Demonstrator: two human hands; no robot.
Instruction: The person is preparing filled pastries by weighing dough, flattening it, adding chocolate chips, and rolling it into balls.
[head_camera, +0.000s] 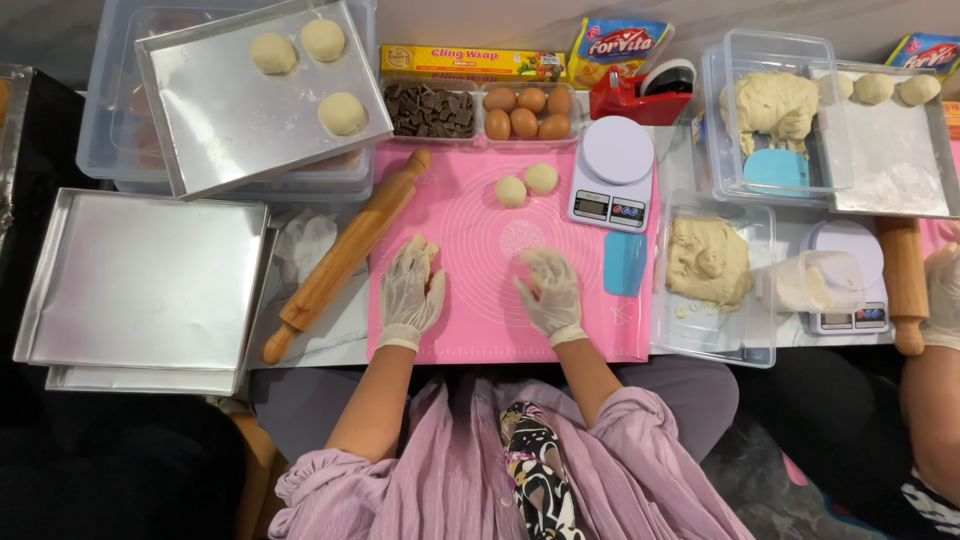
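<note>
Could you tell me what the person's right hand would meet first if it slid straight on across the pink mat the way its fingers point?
Probably the two dough balls on the pink mat: the right hand points up and slightly left, towards them. Its height above the mat is unclear.

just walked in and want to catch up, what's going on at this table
A person in clear gloves works over a pink silicone mat. The left hand cups a small piece of dough; the right hand rests on the mat beside it. Two dough balls sit further up the mat, three more on a metal tray. A rolling pin lies to the left, a scale to the right. Another person's gloved hand shows at the far right.
</note>
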